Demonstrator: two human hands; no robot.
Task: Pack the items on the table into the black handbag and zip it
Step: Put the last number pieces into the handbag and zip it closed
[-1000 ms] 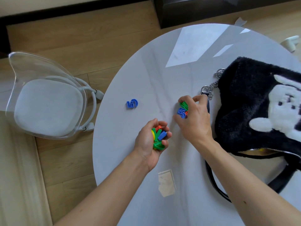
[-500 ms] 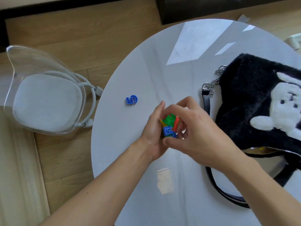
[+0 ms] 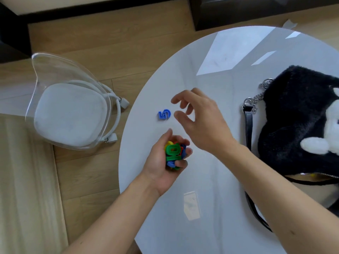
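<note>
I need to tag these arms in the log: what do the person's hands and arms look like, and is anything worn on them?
Both are bare. The left hand and right hand have no gloves, and no rings show. The left forearm and right forearm carry no sleeve, watch or bracelet as far as the frame's edge.
</note>
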